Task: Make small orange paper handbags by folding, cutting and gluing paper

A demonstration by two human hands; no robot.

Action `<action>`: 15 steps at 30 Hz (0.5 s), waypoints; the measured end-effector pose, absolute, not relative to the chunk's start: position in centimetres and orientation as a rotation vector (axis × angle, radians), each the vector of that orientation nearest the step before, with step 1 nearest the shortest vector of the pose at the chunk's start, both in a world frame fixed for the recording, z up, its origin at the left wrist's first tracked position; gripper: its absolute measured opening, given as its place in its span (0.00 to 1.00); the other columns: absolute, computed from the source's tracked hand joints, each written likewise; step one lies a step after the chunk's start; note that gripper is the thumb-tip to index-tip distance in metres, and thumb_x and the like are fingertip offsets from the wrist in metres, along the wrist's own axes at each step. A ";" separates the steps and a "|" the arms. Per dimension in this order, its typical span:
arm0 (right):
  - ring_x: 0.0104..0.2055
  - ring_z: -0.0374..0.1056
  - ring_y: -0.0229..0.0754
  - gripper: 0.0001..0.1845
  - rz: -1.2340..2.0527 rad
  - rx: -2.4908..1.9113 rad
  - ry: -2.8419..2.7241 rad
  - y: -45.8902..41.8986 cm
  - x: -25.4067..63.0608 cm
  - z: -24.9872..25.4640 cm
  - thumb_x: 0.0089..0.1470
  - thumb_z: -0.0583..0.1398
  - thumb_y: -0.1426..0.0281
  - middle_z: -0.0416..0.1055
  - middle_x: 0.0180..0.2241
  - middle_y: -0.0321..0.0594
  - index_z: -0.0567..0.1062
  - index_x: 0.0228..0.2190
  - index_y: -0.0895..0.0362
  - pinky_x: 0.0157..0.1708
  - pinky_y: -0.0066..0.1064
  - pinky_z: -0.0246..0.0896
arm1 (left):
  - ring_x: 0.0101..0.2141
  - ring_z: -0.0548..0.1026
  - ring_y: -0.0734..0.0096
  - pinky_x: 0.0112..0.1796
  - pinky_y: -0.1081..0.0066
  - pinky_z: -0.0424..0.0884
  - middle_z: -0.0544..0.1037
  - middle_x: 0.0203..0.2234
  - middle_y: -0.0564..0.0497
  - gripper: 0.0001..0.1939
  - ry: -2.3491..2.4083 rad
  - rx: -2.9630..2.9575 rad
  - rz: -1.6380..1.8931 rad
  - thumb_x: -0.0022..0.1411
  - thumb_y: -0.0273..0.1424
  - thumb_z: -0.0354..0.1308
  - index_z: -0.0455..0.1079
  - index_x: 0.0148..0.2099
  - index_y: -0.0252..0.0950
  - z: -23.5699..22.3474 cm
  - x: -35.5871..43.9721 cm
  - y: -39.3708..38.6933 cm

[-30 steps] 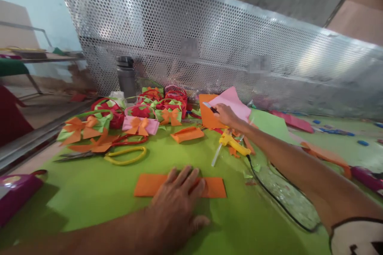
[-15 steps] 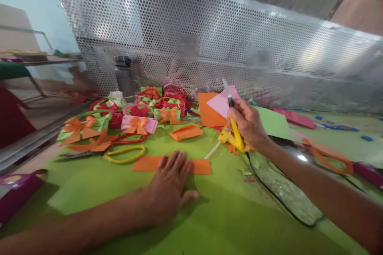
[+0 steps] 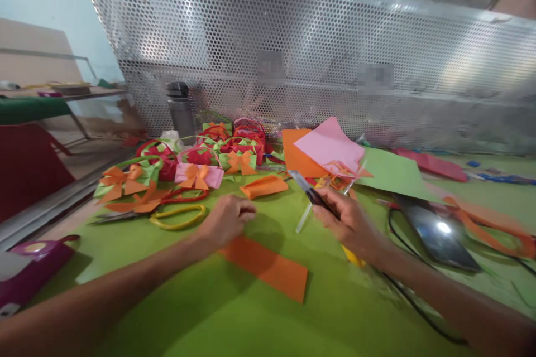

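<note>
My left hand (image 3: 226, 220) is closed with its fingers curled at the left end of an orange paper strip (image 3: 268, 268). The strip slants across the green tabletop, and its held end is hidden under the hand. In my right hand (image 3: 349, 220) is a box cutter (image 3: 316, 196), its blade pointing up and left above the table. Beneath that hand lies a yellow hot glue gun (image 3: 354, 256), mostly covered, with a clear glue stick (image 3: 304, 218) beside it. A folded orange paper piece (image 3: 264, 187) rests just beyond the strip.
Small paper bags with bows (image 3: 199, 174) cluster at the back left, near a grey bottle (image 3: 181, 109). Yellow-handled scissors (image 3: 178, 217) lie left of my hand. Pink (image 3: 330, 145) and green sheets (image 3: 393, 173), a phone (image 3: 439, 234) and a black cable (image 3: 419, 309) are at right.
My left hand has gone from flat on the orange strip to closed at its left end. The strip has turned aslant and come nearer. My right hand has lowered with the box cutter.
</note>
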State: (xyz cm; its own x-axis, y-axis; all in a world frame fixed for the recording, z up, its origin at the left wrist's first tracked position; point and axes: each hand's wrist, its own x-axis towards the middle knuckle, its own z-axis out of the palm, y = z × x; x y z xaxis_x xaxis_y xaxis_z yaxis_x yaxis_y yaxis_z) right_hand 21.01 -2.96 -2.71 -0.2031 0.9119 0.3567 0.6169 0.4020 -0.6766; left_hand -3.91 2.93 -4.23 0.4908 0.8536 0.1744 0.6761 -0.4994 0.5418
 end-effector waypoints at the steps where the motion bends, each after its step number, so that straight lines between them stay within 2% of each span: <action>1: 0.26 0.54 0.36 0.08 0.520 -1.308 -1.922 -3.0 21.1 -3.0 0.58 0.52 0.64 0.57 0.24 0.31 0.66 0.34 0.55 0.26 0.28 0.53 | 0.27 0.74 0.70 0.28 0.75 0.67 0.78 0.24 0.51 0.11 1.276 2.316 0.591 0.55 0.27 0.50 0.74 0.29 0.33 -4.3 -3.9 3.6; 4: 0.27 0.56 0.36 0.09 0.565 -1.307 -1.928 -3.1 21.3 -3.4 0.58 0.51 0.63 0.59 0.25 0.32 0.66 0.34 0.55 0.27 0.28 0.54 | 0.24 0.72 0.72 0.24 0.77 0.64 0.76 0.21 0.53 0.08 1.285 2.307 0.555 0.52 0.28 0.53 0.74 0.27 0.33 -4.7 -3.7 4.5; 8: 0.26 0.55 0.36 0.11 0.581 -1.299 -1.891 -3.3 21.5 -3.7 0.57 0.52 0.61 0.58 0.24 0.32 0.67 0.37 0.55 0.26 0.28 0.54 | 0.23 0.70 0.74 0.24 0.77 0.60 0.76 0.22 0.53 0.08 1.313 2.364 0.534 0.52 0.27 0.53 0.73 0.26 0.34 -4.9 -3.2 4.3; 15: 0.26 0.56 0.36 0.13 0.641 -1.219 -1.834 -3.5 21.5 -3.8 0.57 0.53 0.60 0.59 0.25 0.32 0.67 0.39 0.55 0.26 0.28 0.55 | 0.28 0.69 0.69 0.31 0.71 0.62 0.74 0.26 0.50 0.05 1.329 2.531 0.506 0.57 0.26 0.51 0.68 0.30 0.34 -5.2 -2.7 4.0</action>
